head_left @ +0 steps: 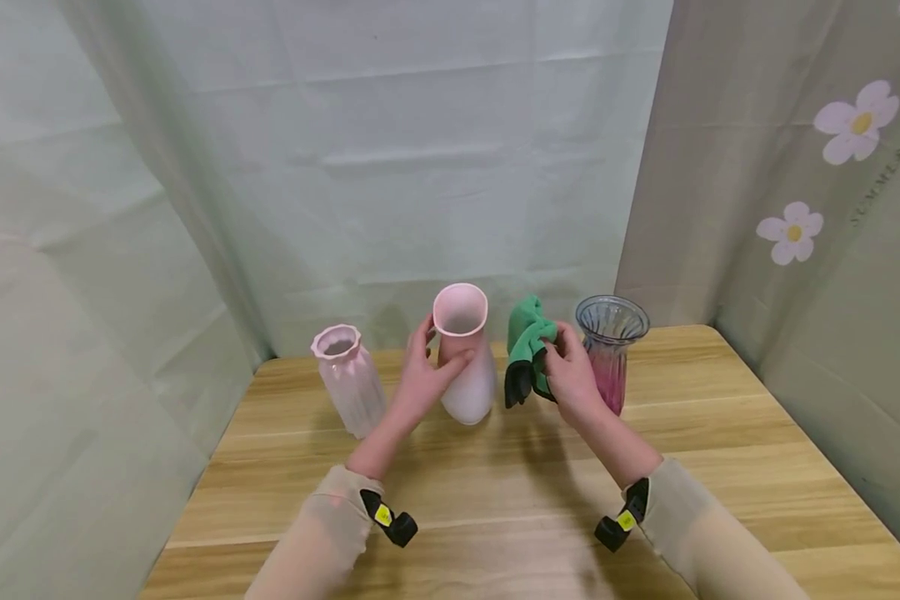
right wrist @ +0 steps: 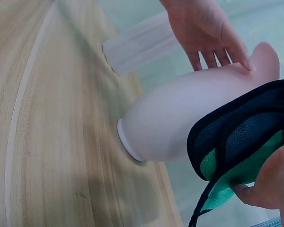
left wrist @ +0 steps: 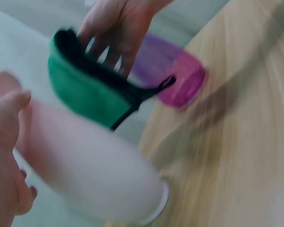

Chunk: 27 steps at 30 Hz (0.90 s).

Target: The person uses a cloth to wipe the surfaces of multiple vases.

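A smooth vase, pink at the top and white below (head_left: pixel 471 387), stands near the back of the table. My left hand (head_left: pixel 425 379) grips it by the neck, thumb in front and fingers behind. To its right, my right hand (head_left: pixel 570 371) pinches a green cleaning cloth with black trim (head_left: pixel 528 337). In the right wrist view the cloth (right wrist: pixel 222 189) shows a dark side and a thin black loop, with the thumb pressed on its green side. The cloth hangs beside the vase; in the head view a gap separates them.
A ribbed pale pink vase (head_left: pixel 352 387) stands to the left. On the right is a fluted glass vase, blue-grey above and magenta below (head_left: pixel 611 350), partly behind my right hand. The wooden table (head_left: pixel 480 517) ends at a hanging curtain (head_left: pixel 420 167).
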{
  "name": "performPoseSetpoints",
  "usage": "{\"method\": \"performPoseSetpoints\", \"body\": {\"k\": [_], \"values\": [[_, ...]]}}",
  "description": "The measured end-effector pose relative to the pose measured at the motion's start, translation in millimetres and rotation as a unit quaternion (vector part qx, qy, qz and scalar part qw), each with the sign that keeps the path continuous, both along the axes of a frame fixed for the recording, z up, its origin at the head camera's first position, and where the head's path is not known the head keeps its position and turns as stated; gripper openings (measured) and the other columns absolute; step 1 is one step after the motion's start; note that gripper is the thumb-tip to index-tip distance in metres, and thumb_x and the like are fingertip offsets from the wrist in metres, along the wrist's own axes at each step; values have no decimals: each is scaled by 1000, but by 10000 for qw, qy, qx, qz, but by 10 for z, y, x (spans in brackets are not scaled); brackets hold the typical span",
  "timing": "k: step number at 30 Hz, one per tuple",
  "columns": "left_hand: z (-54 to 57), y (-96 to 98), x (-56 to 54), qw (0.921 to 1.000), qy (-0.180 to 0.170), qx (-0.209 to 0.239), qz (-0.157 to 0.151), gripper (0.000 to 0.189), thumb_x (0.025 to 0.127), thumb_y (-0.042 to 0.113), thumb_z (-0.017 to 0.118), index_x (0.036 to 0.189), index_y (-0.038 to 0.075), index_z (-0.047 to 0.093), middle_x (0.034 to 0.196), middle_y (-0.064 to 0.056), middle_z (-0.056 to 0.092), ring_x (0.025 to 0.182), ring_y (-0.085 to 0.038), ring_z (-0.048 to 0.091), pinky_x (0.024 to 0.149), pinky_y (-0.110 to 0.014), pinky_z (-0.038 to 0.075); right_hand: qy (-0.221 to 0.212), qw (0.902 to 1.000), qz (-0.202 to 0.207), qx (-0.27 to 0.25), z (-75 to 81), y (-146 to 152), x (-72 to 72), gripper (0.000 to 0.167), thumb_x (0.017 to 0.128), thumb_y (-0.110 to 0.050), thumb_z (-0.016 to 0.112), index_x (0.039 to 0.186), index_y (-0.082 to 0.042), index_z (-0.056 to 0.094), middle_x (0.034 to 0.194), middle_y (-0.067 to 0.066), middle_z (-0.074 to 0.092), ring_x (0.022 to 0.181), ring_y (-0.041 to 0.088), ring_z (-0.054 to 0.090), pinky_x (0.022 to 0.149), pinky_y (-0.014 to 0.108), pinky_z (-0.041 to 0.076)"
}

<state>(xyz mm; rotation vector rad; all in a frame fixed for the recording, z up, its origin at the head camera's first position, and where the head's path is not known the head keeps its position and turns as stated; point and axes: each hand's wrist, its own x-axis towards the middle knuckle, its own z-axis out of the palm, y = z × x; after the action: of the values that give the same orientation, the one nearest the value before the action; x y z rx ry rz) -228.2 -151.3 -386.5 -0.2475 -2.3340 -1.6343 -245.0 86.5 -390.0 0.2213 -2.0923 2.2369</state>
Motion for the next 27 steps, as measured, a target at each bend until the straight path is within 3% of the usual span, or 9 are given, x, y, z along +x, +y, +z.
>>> {"method": "performPoseSetpoints", "body": {"k": [2, 5, 14, 22, 27], "values": [[-5, 96, 54, 9992, -6, 63, 391, 94, 86, 39, 84, 159, 12, 31, 156, -10, 34, 142, -30, 36, 115, -56, 34, -11, 10000, -22, 6, -7, 6, -6, 28, 110, -12, 46, 136, -2, 47, 131, 14, 53, 111, 21, 51, 86, 23, 48], [-13, 215, 79, 9972, -5, 164, 723, 93, 84, 40, 86, 155, 11, 34, 150, -11, 37, 138, -29, 39, 112, -54, 38, -49, 10000, -46, -1, -12, 15, -10, 28, 110, -12, 46, 136, -2, 47, 130, 14, 53, 109, 21, 51, 84, 23, 47], [-71, 359, 9, 9923, 199, 140, 1215, 91, 82, 31, 89, 149, 8, 32, 142, -13, 40, 131, -28, 44, 107, -47, 45, -125, 9999, 18, -24, -39, 13, 5, 27, 110, -14, 47, 134, -2, 48, 121, 11, 53, 98, 17, 50, 78, 23, 45], [-78, 335, -16, 9928, 289, 255, 1136, 87, 81, 29, 90, 146, 7, 35, 141, -14, 43, 128, -28, 49, 104, -45, 47, -105, 9999, 45, -5, -43, 7, 13, 26, 110, -13, 46, 134, -2, 48, 121, 10, 52, 96, 17, 49, 77, 25, 43], [-52, 260, -20, 9962, 80, 507, 710, 81, 84, 27, 88, 145, 6, 39, 142, -12, 46, 126, -29, 52, 104, -48, 48, -71, 10000, 22, -39, -41, 9, 20, 25, 110, -12, 47, 133, -2, 49, 116, 9, 52, 94, 17, 49, 75, 24, 43]]}}
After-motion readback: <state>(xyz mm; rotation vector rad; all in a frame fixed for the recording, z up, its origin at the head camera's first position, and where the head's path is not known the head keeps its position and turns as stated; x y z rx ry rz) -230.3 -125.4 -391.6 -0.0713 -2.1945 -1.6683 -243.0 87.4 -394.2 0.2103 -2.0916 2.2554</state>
